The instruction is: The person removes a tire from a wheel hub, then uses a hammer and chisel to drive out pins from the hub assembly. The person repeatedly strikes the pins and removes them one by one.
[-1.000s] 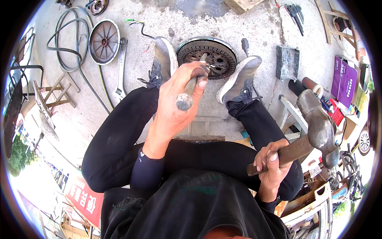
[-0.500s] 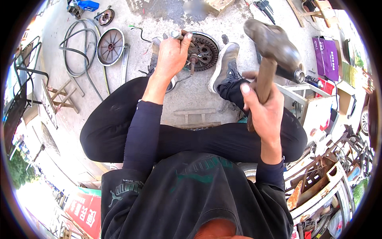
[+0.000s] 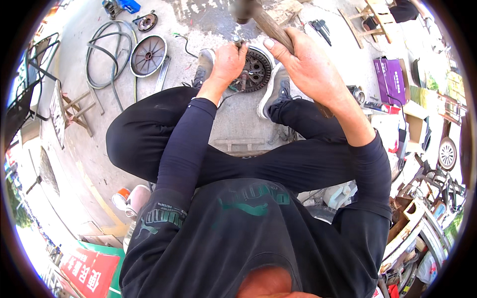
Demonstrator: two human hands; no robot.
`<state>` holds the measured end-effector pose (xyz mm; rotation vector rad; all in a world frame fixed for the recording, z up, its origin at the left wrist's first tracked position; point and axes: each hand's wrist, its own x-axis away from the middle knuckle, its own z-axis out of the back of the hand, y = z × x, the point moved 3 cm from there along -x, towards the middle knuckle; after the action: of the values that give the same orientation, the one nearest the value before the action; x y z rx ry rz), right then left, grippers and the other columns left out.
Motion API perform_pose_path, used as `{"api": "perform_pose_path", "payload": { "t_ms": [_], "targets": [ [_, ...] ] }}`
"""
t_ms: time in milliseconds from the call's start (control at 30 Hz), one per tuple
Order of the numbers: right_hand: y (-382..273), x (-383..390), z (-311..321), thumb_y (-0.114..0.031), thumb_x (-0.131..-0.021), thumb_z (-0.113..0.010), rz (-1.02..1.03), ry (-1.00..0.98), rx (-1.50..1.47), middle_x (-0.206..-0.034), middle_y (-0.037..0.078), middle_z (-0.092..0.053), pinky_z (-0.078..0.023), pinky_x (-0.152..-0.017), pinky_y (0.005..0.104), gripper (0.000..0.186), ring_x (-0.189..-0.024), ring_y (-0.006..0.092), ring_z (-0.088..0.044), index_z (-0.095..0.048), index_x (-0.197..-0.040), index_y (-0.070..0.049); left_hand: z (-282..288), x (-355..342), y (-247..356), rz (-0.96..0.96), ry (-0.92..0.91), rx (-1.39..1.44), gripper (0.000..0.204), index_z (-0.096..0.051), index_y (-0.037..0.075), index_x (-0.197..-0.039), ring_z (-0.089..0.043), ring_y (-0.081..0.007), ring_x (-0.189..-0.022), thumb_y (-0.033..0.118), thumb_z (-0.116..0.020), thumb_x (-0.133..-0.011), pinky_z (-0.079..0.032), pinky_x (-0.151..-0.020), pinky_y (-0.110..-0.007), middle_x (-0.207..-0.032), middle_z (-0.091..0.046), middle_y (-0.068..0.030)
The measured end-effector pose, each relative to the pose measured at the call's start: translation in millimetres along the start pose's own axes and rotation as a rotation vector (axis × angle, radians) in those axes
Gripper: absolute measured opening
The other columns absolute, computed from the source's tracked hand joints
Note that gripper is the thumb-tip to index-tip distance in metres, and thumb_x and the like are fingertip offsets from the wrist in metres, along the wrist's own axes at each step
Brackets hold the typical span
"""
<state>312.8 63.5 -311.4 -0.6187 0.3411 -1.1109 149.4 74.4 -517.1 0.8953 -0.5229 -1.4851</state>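
Note:
My left hand (image 3: 226, 64) is closed around a short metal bar (image 3: 237, 40), held over a dark round toothed wheel part (image 3: 258, 79) on the concrete between my shoes. A rod-like piece (image 3: 244, 82) shows at that part, with a dark cable running from it. My right hand (image 3: 308, 69) grips the wooden handle (image 3: 271, 25) of a hammer, whose metal head (image 3: 242, 10) is raised at the top of the view, above and beyond my left hand.
A spoked cover (image 3: 148, 55) lies left beside a large wrench (image 3: 162, 74) and coiled hoses (image 3: 99, 47). Black tools (image 3: 320, 32) and a wooden frame (image 3: 351, 27) lie at back right; a purple box (image 3: 390, 79), cartons and metal scrap crowd the right. A folding stool (image 3: 77, 111) stands left.
The hammer has swung up and toward the middle, and my right arm has stretched forward. My left hand has moved farther away from my body with the bar still in it.

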Motion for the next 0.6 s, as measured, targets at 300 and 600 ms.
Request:
{"api": "perform_pose_path", "payload": {
  "t_ms": [300,600],
  "targets": [
    [-8,4,-6,-0.030,-0.101,-0.061,0.157,-0.011,0.115,-0.071,0.028,-0.063,-0.050,-0.065,0.0530,0.037,-0.072,0.0471,-0.065,-0.058,-0.091,0.005,-5,2,1,-0.030,-0.023,-0.030,0.039,-0.065,-0.004,-0.090,-0.065,-0.0481,-0.077,0.033,-0.057,-0.101,-0.052,-0.071,-0.054,-0.076,-0.067,-0.0270],
    [-2,-7,-13,-0.034,-0.101,-0.061,0.206,-0.042,0.266,-0.080,0.025,-0.065,-0.048,-0.069,0.0506,0.036,-0.078,0.0448,-0.064,-0.059,-0.101,0.002,-5,-2,4,0.033,-0.060,-0.046,0.036,-0.069,0.001,-0.094,-0.066,-0.0477,-0.083,0.035,-0.059,-0.100,-0.053,-0.075,-0.053,-0.082,-0.069,-0.0257]
  ]
}}
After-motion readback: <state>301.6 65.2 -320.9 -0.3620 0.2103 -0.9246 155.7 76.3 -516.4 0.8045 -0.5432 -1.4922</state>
